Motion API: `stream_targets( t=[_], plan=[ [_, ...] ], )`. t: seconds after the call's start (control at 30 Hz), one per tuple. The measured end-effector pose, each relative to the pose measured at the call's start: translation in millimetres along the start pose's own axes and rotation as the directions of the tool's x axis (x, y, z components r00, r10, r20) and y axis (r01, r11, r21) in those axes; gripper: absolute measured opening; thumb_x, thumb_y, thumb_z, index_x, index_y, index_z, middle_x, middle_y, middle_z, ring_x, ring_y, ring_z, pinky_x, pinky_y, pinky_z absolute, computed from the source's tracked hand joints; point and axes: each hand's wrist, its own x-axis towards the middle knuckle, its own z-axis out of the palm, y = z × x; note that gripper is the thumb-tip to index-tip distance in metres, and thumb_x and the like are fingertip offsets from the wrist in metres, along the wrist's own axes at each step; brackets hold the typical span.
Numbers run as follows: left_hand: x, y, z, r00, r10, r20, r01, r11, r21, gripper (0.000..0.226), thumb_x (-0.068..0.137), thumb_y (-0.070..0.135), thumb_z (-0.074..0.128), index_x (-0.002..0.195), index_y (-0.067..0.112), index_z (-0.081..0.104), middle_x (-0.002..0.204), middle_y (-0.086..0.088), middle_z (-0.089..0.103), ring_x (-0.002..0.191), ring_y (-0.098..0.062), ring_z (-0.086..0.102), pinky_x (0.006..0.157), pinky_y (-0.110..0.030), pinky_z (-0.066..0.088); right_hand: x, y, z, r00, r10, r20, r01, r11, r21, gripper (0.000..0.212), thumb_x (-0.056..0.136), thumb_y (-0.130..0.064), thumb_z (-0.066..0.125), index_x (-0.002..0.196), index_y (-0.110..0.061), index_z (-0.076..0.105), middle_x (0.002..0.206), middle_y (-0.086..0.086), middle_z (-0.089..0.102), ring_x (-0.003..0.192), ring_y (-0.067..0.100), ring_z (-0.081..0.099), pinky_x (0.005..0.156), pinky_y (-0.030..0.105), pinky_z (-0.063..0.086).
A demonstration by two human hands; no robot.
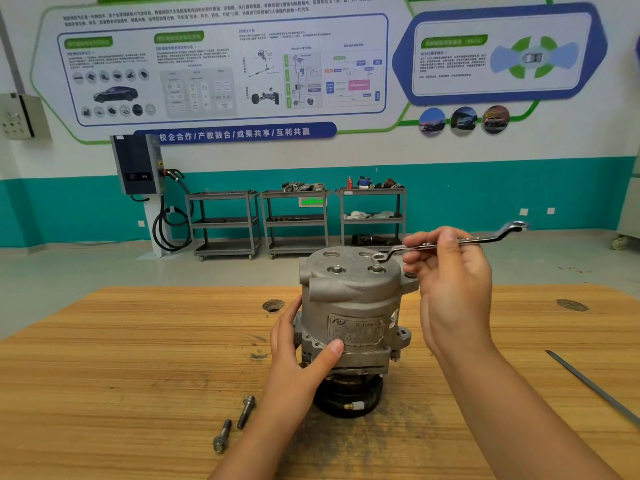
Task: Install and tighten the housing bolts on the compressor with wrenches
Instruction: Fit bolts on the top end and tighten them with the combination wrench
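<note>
Left hand (294,351) grips the compressor (349,299); right hand (450,282) pinches the wrench (485,239) — what sits under its ring end is hidden.

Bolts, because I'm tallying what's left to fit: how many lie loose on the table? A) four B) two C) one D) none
B: one bolt and a second bolt lie side by side on the table, in front of the compressor and to its left.

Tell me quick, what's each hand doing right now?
Left hand: grips the compressor by its side.
Right hand: pinches the ring wrench, whose lower ring sits on the compressor's top.
</note>
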Motion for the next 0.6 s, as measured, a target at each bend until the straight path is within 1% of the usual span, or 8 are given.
stream_targets(
  t=[0.07, 0.13, 0.17, 0.27, 0.37, 0.47, 0.53, 0.6],
  plan=[
    [1, -1, 0, 1.000, 0.002, -0.001, -0.002, 1.000, 0.000, 0.066, 0.056, 0.070, 0.067, 0.102, 0.087, 0.023, 0.146, 0.016, 0.032, 0.128, -0.004, 0.041, 0.106, -0.036, 0.041, 3, 2, -3, 0.996, 0.087, 0.003, -0.087, 0.994, 0.060, 0.026, 0.103, -0.014, 0.033, 0.083, -0.008, 0.049, 0.070, 0.000, 0.064, 0.058, 0.009, 0.056, 0.057, 0.021, 0.048],
    [1, -1, 0, 1.000, 0.006, -0.001, -0.006, 1.000, 0.002, 0.065, 0.057, 0.069, 0.067, 0.101, 0.087, 0.023, 0.145, 0.018, 0.031, 0.125, 0.002, 0.040, 0.099, -0.029, 0.039, 3, 4, -4, 0.992, 0.127, 0.012, -0.127, 0.989, 0.077, 0.027, 0.103, -0.013, 0.033, 0.083, -0.008, 0.049, 0.072, 0.003, 0.062, 0.057, 0.009, 0.055, 0.057, 0.021, 0.047],
    [1, -1, 0, 1.000, 0.007, 0.000, -0.007, 1.000, 0.004, 0.065, 0.057, 0.069, 0.066, 0.100, 0.087, 0.022, 0.145, 0.018, 0.031, 0.125, 0.002, 0.040, 0.098, -0.027, 0.038, 3, 4, -4, 0.990, 0.139, 0.014, -0.140, 0.986, 0.087, 0.027, 0.103, -0.014, 0.032, 0.083, -0.008, 0.049, 0.072, 0.004, 0.061, 0.057, 0.009, 0.054, 0.057, 0.021, 0.046],
    [1, -1, 0, 1.000, 0.004, 0.005, -0.004, 1.000, 0.001, 0.066, 0.055, 0.071, 0.066, 0.101, 0.087, 0.022, 0.146, 0.017, 0.031, 0.129, -0.003, 0.040, 0.104, -0.032, 0.039, 4, 5, -6, 0.986, 0.166, 0.013, -0.166, 0.979, 0.115, 0.026, 0.103, -0.014, 0.032, 0.083, -0.009, 0.048, 0.073, 0.006, 0.061, 0.058, 0.010, 0.054, 0.057, 0.022, 0.046],
    [1, 0, 0, 1.000, 0.003, 0.001, -0.003, 1.000, 0.003, 0.066, 0.054, 0.072, 0.066, 0.102, 0.087, 0.022, 0.146, 0.017, 0.031, 0.129, -0.004, 0.040, 0.105, -0.035, 0.040, 6, 5, -7, 0.981, 0.195, 0.024, -0.196, 0.976, 0.099, 0.026, 0.103, -0.015, 0.032, 0.084, -0.010, 0.048, 0.075, 0.005, 0.061, 0.058, 0.010, 0.056, 0.056, 0.021, 0.046],
    [1, 0, 1, 1.000, 0.006, -0.002, -0.006, 1.000, 0.006, 0.065, 0.060, 0.067, 0.068, 0.102, 0.087, 0.023, 0.146, 0.017, 0.031, 0.129, -0.005, 0.040, 0.107, -0.037, 0.040, 11, 5, -11, 0.963, 0.268, 0.039, -0.271, 0.958, 0.091, 0.026, 0.103, -0.017, 0.033, 0.084, -0.010, 0.049, 0.078, 0.006, 0.063, 0.059, 0.010, 0.057, 0.057, 0.021, 0.047],
    [1, 0, 1, 1.000, 0.008, -0.007, -0.007, 1.000, 0.002, 0.066, 0.058, 0.068, 0.068, 0.102, 0.087, 0.024, 0.146, 0.016, 0.032, 0.131, -0.006, 0.039, 0.109, -0.040, 0.039, 15, 5, -14, 0.945, 0.321, 0.060, -0.326, 0.941, 0.092, 0.027, 0.103, -0.017, 0.033, 0.084, -0.010, 0.050, 0.079, 0.006, 0.065, 0.060, 0.011, 0.058, 0.058, 0.021, 0.049],
    [0, 0, 1, 1.000, 0.005, -0.012, -0.005, 1.000, 0.000, 0.066, 0.055, 0.070, 0.067, 0.101, 0.087, 0.024, 0.147, 0.016, 0.032, 0.132, -0.007, 0.039, 0.110, -0.043, 0.038, 17, 4, -17, 0.934, 0.350, 0.075, -0.356, 0.930, 0.096, 0.026, 0.103, -0.016, 0.033, 0.084, -0.009, 0.050, 0.075, 0.005, 0.067, 0.059, 0.011, 0.060, 0.056, 0.021, 0.050]
  ],
)
